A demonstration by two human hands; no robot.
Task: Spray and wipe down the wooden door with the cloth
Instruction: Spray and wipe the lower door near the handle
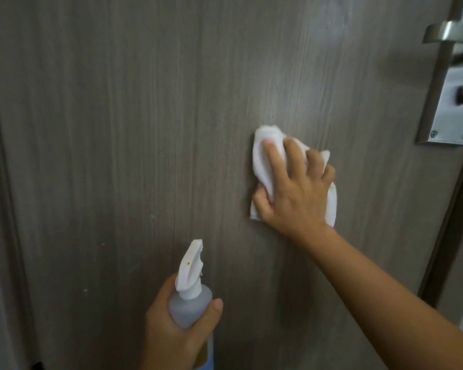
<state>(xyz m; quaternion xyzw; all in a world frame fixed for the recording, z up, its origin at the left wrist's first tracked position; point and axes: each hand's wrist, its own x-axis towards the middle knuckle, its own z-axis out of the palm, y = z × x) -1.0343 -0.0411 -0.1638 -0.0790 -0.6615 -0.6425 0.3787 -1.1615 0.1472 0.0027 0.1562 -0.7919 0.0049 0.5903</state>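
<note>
A grey-brown wooden door (150, 116) fills the view. My right hand (297, 193) presses a bunched white cloth (265, 156) flat against the door right of centre, its thumb and fingers curled round the folds. Lower down, my left hand (177, 327) grips a translucent spray bottle (189, 305) round its neck. The bottle's white trigger head (191, 265) points up towards the door and stands a little off the surface.
A metal lever handle (444, 30) and its lock plate (449, 110) with a thumb-turn sit at the door's upper right edge. The door frame (449, 222) runs down the right side. A darker frame strip (3, 182) borders the left.
</note>
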